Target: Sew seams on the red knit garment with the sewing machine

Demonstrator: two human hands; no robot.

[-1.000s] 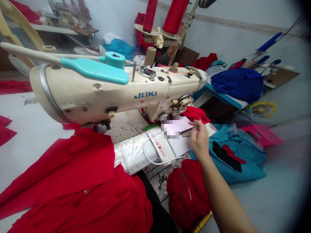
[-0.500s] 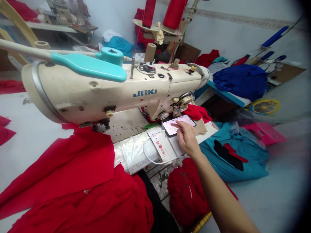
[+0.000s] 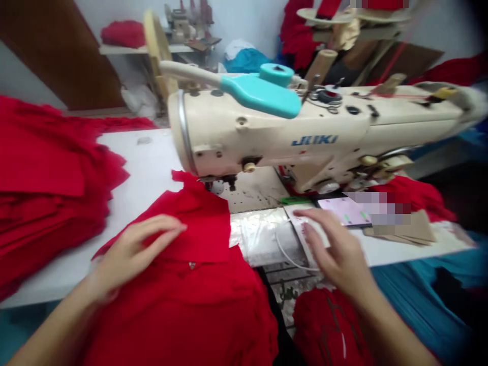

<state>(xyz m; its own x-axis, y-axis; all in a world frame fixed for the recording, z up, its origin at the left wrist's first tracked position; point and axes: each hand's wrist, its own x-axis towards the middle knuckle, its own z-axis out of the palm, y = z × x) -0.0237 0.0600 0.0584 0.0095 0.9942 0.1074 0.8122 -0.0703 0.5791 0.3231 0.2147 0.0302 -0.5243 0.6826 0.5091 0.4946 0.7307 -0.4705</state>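
My left hand (image 3: 141, 249) is over a red fabric piece (image 3: 202, 223), its fingers stretched and nothing visible in them; whether it touches the cloth I cannot tell. The piece reaches to the needle end of a cream sewing machine (image 3: 263, 132), and more red cloth (image 3: 183, 325) is heaped on my lap. My right hand (image 3: 337, 249), a little blurred, hovers at the table's front edge with thumb and fingers apart, holding nothing. Just beyond it lies a phone (image 3: 345, 211) with a lit screen, partly masked by blurred blocks. A white cable (image 3: 284, 249) loops beside this hand.
A stack of red fabric (image 3: 41, 193) covers the table's left side. Brown paper pieces (image 3: 404, 231) lie right of the phone. A turquoise lamp-like attachment (image 3: 263, 96) sits atop the machine. Below the table are a red bundle (image 3: 328, 325) and teal cloth (image 3: 419, 300).
My right hand has left the phone screen and moved back toward me. My left hand has come into view over the red fabric. The view has turned left.
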